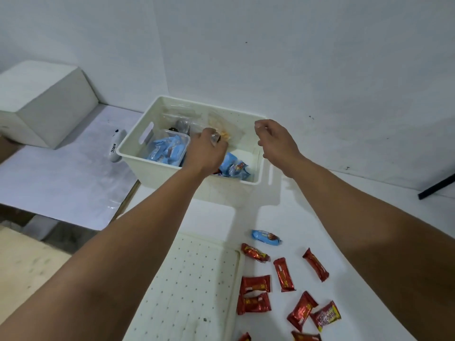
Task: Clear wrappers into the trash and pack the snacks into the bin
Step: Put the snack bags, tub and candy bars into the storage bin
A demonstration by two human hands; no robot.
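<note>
snacks in red wrappers lie scattered on the white bench beside a perforated lid. left hand reaches into the bin, fingers clamped on a clear bag; right hand hovers, fingers loosely curled, empty.

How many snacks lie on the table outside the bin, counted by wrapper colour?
Red snacks: 10, two of them cut off by the bottom edge of the picture
Blue snack: 1
Total: 11
</note>
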